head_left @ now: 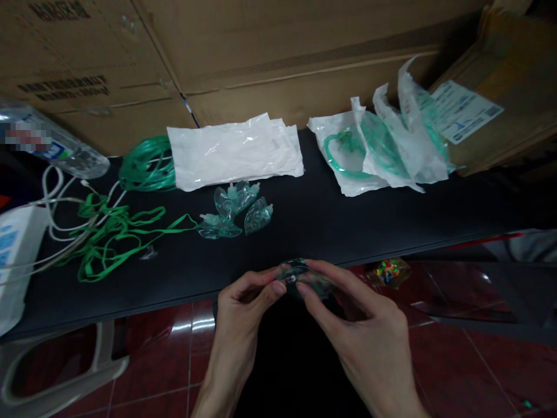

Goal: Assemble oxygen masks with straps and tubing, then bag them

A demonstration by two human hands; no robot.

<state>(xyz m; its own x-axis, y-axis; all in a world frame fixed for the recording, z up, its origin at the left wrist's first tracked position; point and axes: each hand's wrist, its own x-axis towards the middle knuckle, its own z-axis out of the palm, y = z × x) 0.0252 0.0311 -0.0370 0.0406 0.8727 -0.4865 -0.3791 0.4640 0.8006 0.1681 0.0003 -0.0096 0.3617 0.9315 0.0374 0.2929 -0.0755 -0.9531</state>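
Just over the table's front edge, a clear oxygen mask [293, 278] is held between both hands. My left hand [243, 305] pinches its left side with thumb and index finger. My right hand [363, 307] grips the other side, the thumb pressing near the middle and the fingers along the upper rim. Part of the mask is hidden behind the fingers. Beyond the hands, several greenish clear oxygen masks [258, 216] lie grouped on the dark table. Tangled green elastic straps [107, 255] lie to their left, one strand reaching the nearest mask.
Coiled green tubing [145, 165] sits beside stacked white pouches [235, 151]. Packaged green tubing sets [348, 157] stand at the back right. A water bottle [82, 154], white cables [52, 215] and a white device [17, 278] are at left. Cardboard boxes [304, 40] line the back.
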